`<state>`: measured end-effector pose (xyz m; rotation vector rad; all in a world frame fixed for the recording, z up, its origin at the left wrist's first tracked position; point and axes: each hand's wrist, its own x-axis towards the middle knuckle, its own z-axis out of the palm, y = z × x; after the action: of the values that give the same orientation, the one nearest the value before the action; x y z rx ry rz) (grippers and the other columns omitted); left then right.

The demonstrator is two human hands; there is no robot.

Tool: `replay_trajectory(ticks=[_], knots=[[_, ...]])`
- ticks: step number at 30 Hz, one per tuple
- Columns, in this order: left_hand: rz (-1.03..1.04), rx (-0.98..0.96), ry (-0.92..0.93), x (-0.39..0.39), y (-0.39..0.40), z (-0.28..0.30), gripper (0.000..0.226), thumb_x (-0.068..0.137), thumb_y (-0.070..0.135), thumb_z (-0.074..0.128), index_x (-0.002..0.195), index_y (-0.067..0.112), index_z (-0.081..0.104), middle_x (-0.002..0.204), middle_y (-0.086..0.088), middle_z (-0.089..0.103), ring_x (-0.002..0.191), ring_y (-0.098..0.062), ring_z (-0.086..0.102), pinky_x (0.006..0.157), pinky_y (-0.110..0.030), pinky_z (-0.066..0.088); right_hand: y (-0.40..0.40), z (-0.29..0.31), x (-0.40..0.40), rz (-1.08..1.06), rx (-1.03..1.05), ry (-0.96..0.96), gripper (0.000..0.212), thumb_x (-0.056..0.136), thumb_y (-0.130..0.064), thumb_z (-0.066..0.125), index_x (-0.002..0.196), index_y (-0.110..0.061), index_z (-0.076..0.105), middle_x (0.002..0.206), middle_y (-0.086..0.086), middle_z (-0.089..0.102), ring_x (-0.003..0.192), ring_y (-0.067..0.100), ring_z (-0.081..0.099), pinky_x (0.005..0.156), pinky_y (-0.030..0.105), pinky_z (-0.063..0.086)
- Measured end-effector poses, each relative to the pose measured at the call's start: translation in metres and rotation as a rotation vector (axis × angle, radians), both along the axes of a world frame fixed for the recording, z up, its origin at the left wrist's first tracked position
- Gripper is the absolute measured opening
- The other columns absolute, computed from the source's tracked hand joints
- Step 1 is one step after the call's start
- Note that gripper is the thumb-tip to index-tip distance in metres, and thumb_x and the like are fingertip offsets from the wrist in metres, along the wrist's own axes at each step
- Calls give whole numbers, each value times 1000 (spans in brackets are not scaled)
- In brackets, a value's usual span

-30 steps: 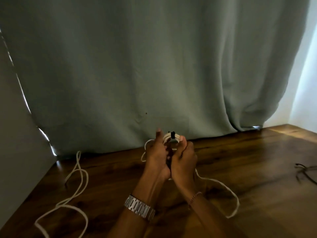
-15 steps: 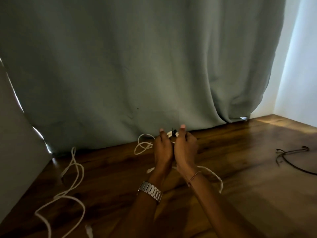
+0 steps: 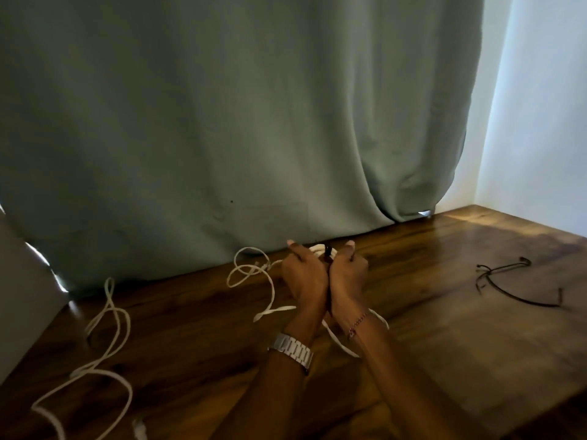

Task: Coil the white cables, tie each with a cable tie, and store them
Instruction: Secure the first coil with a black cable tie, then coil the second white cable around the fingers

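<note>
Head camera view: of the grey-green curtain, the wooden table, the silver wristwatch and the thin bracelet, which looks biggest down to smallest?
1. Grey-green curtain, filling most of the view.
2. Wooden table, across the bottom.
3. Silver wristwatch on the left wrist.
4. Thin bracelet on the right wrist.
The wrists sit about equally near, so the last two compare fairly.

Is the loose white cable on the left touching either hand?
Apart. The head view shows the loose white cable lying across bare wooden table, well clear of the left hand and right hand.

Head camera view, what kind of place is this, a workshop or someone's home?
Most likely a room in a home: a wooden table stands against a long grey-green curtain with daylight at its edges, beside a plain white wall.
</note>
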<state>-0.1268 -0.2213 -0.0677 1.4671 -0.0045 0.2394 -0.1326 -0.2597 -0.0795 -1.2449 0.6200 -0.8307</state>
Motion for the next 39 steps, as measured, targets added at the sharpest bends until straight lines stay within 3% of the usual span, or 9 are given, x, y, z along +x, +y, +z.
replay_trajectory(ticks=[8, 11, 14, 19, 21, 28, 31, 35, 39], knots=[[-183, 95, -22, -3, -41, -17, 62, 106, 48, 26, 61, 15, 52, 62, -4, 60, 62, -23, 58, 66, -44, 51, -40, -11, -31, 85, 133, -59, 50, 107, -43, 33, 86, -13, 67, 78, 6, 71, 73, 20, 68, 69, 35, 56], [-344, 46, 143, -5, -58, -16, 64, 101, 63, 22, 110, 16, 64, 110, -12, 69, 101, -29, 66, 90, -42, 53, -71, -21, -39, 175, 177, -32, 43, 101, -52, 45, 116, -18, 66, 97, 3, 71, 88, 20, 68, 76, 39, 58], [-495, -37, 301, -9, -73, -17, 68, 101, 62, 24, 147, 15, 42, 142, -13, 55, 126, -34, 56, 102, -44, 49, -104, -31, -45, 193, 122, 51, 54, 92, -54, 56, 136, -23, 56, 124, 12, 68, 105, 30, 69, 90, 49, 58], [-634, -140, 449, -5, -97, -35, 66, 100, 62, 32, 144, 13, 45, 135, -17, 61, 111, -32, 66, 75, -40, 62, -145, -24, -82, 376, -71, 114, 27, 105, -25, 47, 114, -14, 70, 108, 10, 76, 100, 26, 72, 86, 42, 58], [-669, -91, 488, -1, -110, -48, 67, 99, 62, 34, 142, 13, 47, 131, -16, 63, 106, -30, 69, 78, -41, 61, -161, -22, -100, 458, -146, 145, 24, 104, -18, 49, 113, -14, 71, 106, 9, 76, 98, 27, 73, 81, 42, 59], [-767, 348, 144, -11, -124, -55, 41, 102, 41, 39, 116, 11, 63, 120, -12, 67, 106, -23, 64, 97, -39, 51, -194, -36, -119, 208, -760, 302, 22, 97, -19, 64, 115, -27, 72, 105, -13, 73, 95, 1, 67, 78, 15, 49], [-722, 589, -79, -8, -123, -56, 26, 104, 20, 43, 123, 12, 59, 126, -11, 63, 110, -21, 59, 94, -34, 50, -198, -51, -119, 29, -1107, 327, 33, 89, -10, 70, 121, -20, 70, 111, -3, 70, 94, 6, 59, 76, 1, 38], [-676, 946, -334, -4, -114, -63, 33, 101, 13, 51, 133, 11, 57, 134, -10, 59, 121, -25, 56, 100, -36, 47, -211, -79, -120, 23, -1378, 324, 36, 87, -12, 73, 121, -23, 71, 127, -6, 66, 117, 11, 58, 100, 18, 44], [-660, 1209, -502, -3, -99, -70, 32, 98, 13, 58, 130, 14, 57, 134, -6, 54, 124, -22, 49, 100, -33, 41, -206, -104, -128, 138, -1313, 494, 39, 89, -14, 71, 127, -25, 69, 136, -6, 61, 127, 11, 54, 111, 33, 44]])
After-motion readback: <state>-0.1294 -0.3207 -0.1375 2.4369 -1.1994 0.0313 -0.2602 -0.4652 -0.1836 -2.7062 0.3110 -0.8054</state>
